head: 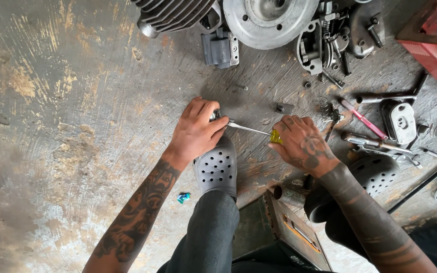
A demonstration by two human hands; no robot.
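Head view, looking straight down at a scuffed, paint-worn floor [67, 101]. Left hand [195, 132] clamped over a small metal part [215, 115], fingers curled tight around it and pressing it to the floor just ahead of the grey perforated clog [217, 169], apparently to keep it from turning or sliding. Right hand [303, 143] closed around the yellow handle of a screwdriver [259, 131], shaft held low and nearly level, tip meeting the part under the left hand; a grip suited to prying or turning from the side. Both forearms braced close to the knees, crouched posture.

Further up, a finned engine cylinder [173, 12] and a round grey engine casing [269, 20], set out of the way but within reach. To the right, loose bolts, springs and rods, a pink-handled tool [362, 119] and a small pale cover [401, 121], spread flat so each stays findable. Red box [433, 43] at the upper right corner. Small blue-green wrapper [183, 197] crumpled beside the left forearm. Dark case with an orange strip [289, 232] below, between the legs; any label too small to make out.
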